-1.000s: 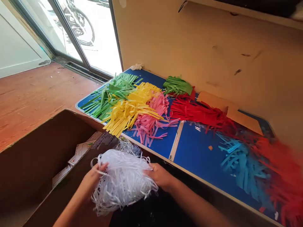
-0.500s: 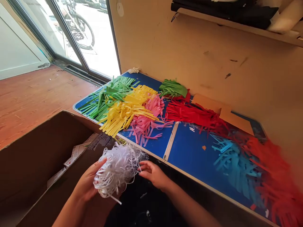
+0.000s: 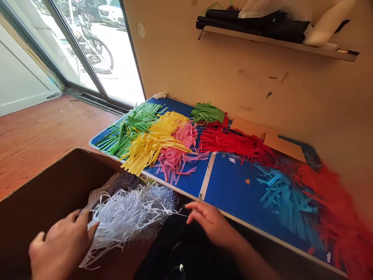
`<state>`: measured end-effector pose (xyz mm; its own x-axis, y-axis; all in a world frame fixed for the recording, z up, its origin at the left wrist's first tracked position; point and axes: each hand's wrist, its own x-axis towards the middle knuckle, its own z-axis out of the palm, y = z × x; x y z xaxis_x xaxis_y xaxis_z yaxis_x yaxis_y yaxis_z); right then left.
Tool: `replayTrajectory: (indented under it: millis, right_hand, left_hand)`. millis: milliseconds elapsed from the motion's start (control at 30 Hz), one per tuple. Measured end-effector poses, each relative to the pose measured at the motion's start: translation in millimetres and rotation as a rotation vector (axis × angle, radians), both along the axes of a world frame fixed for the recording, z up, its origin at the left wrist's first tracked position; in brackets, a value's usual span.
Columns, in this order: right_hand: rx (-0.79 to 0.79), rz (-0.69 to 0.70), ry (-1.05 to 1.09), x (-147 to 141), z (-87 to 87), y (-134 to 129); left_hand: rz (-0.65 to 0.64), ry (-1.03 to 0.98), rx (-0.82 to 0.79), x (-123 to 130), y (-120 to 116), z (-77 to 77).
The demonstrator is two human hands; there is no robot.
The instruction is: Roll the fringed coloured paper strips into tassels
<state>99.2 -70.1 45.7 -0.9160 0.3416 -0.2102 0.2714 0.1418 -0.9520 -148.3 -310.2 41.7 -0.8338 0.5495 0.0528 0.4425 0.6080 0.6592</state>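
Note:
A loose tangle of white shredded strips (image 3: 128,214) spreads between my hands, over the edge of the cardboard box. My left hand (image 3: 64,237) is at its left end, back of the hand up, thumb and fingers around some strips. Near the tangle's right end, my right hand (image 3: 208,221) pinches a thin white strip that stretches out from the bundle. Beyond them, a blue table (image 3: 233,186) bears fringed paper in green (image 3: 119,134), yellow (image 3: 145,149) and pink (image 3: 177,155).
Red fringe (image 3: 236,144), blue fringe (image 3: 288,206) and orange card (image 3: 285,146) lie on the table's right part. A cardboard box (image 3: 58,179) stands at the left. A shelf (image 3: 276,44) hangs on the wall; a glass door is at the back left.
The white bundle has spread out wider. My left hand has moved left and turned back up; my right hand has shifted slightly right, drawing a strip. The view has shifted a little.

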Motion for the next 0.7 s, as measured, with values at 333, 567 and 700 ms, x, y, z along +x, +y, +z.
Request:
replayTrajectory:
  millis: [333,567,700]
  right_hand:
    - [-0.431,-0.551,0.625,71.6,82.8,30.3]
    - [-0.492,-0.676,0.641,92.0,98.3,21.3]
    - [-0.205,-0.927,0.791,151.2,113.3,46.0]
  left_hand:
    - [-0.856,0.092,0.012,111.9,110.9,-22.0]
    - [-0.97,-0.072,0.159,152.5,139.1,-15.7]
    - [-1.21,-0.441,-0.001,166.4,153.4,-19.9]
